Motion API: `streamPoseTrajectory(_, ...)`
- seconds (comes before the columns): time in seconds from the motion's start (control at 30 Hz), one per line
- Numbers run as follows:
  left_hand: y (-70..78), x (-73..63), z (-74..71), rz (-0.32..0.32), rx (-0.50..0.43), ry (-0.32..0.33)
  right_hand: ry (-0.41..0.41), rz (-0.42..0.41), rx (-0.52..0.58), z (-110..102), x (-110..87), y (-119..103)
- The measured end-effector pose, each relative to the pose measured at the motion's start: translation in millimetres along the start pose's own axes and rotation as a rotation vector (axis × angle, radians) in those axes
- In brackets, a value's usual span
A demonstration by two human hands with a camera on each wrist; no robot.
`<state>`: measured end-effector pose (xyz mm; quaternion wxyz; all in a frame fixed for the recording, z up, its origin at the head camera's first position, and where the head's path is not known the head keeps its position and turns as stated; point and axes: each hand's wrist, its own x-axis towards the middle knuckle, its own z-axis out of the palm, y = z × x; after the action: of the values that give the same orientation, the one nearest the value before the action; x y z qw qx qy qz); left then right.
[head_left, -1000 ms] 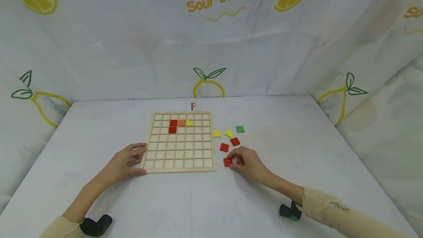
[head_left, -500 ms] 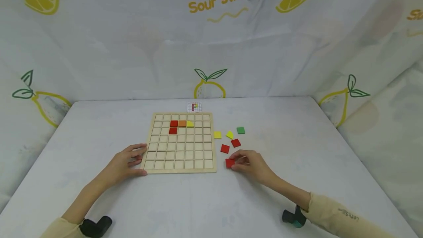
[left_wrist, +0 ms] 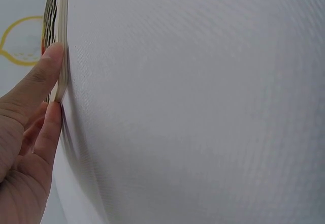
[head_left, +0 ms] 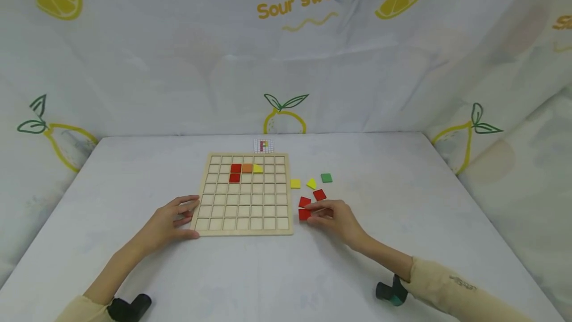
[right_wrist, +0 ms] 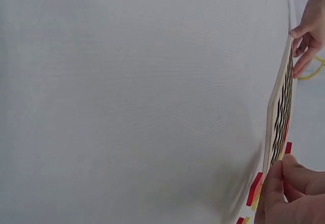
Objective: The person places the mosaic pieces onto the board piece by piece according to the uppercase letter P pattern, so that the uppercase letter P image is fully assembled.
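The work surface is a white table (head_left: 268,280), filling the lower half of the head view; a white cloth backdrop (head_left: 178,63) with printed lemons and the words "Sour sweet" rises behind it and along both sides. A small pattern card (head_left: 263,146) lies at the centre, just beyond the grid board (head_left: 245,200).

The grid board lies flat, left of centre in the frame. Its near edge runs almost level across the frame; its side edges converge slightly toward the top. It has seven rows and seven columns. The held red tile (head_left: 304,214) is positioned just right of the board's lower right portion. It is square, without a longer axis, and its edges run roughly parallel to the frame's. Loose tiles (head_left: 326,178) in red, yellow and green lie above it in the frame.

The left hand (head_left: 167,220) reaches in from the lower left, thumb and fingers spread, with the fingertips touching the board's left edge and the thumb at its lower left corner. The right hand (head_left: 336,218) reaches in from the lower right, knuckles bent, pinching the red tile between thumb and forefinger
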<state>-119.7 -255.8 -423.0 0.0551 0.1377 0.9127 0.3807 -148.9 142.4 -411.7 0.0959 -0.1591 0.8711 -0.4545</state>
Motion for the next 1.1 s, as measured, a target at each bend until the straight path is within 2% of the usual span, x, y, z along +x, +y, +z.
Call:
streamPoseTrajectory(0.27,1.8,-0.8,0.3,0.004,0.004,-0.002,0.037,-0.018,0.053,7.0,11.0,-2.9)
streamPoseTrajectory(0.43,2.8,-1.2,0.4,0.011,0.012,-0.002,0.051,0.011,0.113,10.6,21.9,-8.8)
streamPoseTrajectory(0.67,1.7,-2.1,1.0,0.013,0.010,0.000,0.009,0.057,0.223,15.8,38.4,-20.1)
streamPoseTrajectory(1.1,2.8,-2.2,-0.4,0.033,-0.003,0.005,-0.053,0.065,0.273,34.0,68.0,-33.4)
